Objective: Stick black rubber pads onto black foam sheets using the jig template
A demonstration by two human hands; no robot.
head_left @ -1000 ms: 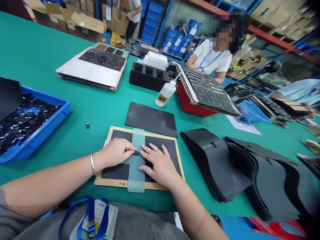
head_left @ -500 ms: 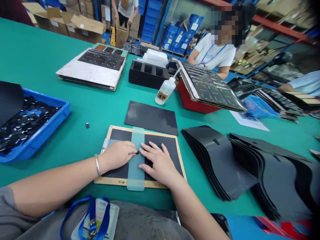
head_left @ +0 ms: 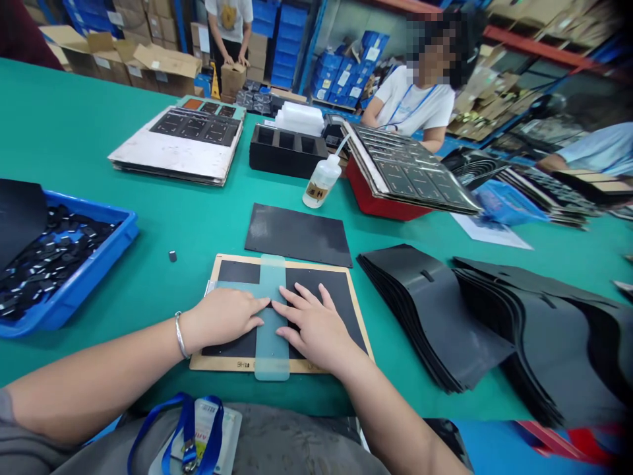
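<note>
- Left hand (head_left: 222, 320): thumb and index finger parted, index tip on translucent green strip (head_left: 271, 356).
- Right hand (head_left: 316, 330): spread wide over strip and black sheet (head_left: 345, 297).
- Tan-edged board (head_left: 222, 363): underneath.

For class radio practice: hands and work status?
Left hand: index fingertip on translucent strip. Right hand: spread across strip and board. Hands partly hide both.

A translucent pale-green strip (head_left: 271, 359) lies flat across a black sheet (head_left: 346, 310) on a tan-edged board (head_left: 217, 363).
</note>
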